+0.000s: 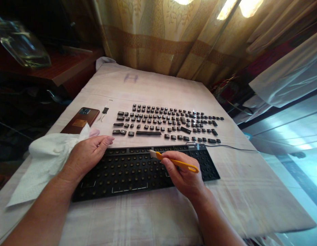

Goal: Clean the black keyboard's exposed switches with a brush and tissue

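A black keyboard [137, 171] with its keycaps off lies slantwise on the cloth-covered table. My left hand [89, 153] grips its upper left corner, thumb and forefinger close together; the other fingers are partly hidden. In my right hand [182, 171] is a small brush [179, 163] with an orange-yellow handle, pinched between thumb and fingers. Its pale bristles touch or hover just over the top rows of key sockets. Beyond the keyboard, loose black keycaps [148, 133] are laid out in rows.
A crumpled white paper towel [45, 150] lies beside my left wrist. Behind it are a brown phone [82, 119] and a wire tool with a black middle [105, 110]. A cable [235, 148] runs right from the keyboard. Patterned curtains [158, 37] hang behind the table [250, 191].
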`<state>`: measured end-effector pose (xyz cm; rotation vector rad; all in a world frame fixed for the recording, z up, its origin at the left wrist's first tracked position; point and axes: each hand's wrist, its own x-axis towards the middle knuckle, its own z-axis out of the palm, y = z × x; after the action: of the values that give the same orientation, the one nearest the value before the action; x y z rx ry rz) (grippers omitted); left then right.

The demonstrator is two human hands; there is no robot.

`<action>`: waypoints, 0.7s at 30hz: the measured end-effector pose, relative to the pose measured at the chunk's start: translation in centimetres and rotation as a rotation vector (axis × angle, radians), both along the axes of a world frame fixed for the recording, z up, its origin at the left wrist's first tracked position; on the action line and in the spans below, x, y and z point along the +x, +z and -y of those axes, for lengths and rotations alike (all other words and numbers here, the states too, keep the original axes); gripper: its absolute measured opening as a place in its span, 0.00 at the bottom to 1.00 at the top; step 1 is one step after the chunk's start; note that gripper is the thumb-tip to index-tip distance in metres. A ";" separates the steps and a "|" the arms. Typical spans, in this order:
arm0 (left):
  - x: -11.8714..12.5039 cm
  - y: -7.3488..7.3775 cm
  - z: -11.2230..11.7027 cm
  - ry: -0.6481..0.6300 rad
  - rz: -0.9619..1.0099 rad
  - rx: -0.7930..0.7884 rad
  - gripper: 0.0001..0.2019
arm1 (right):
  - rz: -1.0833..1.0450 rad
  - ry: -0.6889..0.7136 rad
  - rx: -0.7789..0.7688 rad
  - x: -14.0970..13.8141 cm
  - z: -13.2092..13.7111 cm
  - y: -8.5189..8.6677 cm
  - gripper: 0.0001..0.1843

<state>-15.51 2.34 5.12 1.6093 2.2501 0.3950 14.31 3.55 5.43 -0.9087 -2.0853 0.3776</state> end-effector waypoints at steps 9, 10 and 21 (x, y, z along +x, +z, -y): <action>-0.3 -0.6 0.0 -0.015 0.016 0.023 0.31 | 0.128 -0.012 0.063 0.9 0.0 -0.3 0.10; -0.3 -0.7 0.0 -0.013 0.012 0.025 0.31 | 0.131 0.002 0.062 0.7 0.1 -0.4 0.10; -0.3 -0.5 0.0 0.005 0.017 0.001 0.32 | 0.078 0.068 0.083 0.2 0.8 -0.6 0.08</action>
<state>-15.80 2.37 4.61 1.5954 2.2420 0.4104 14.55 2.76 4.88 -0.8168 -2.1911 0.2933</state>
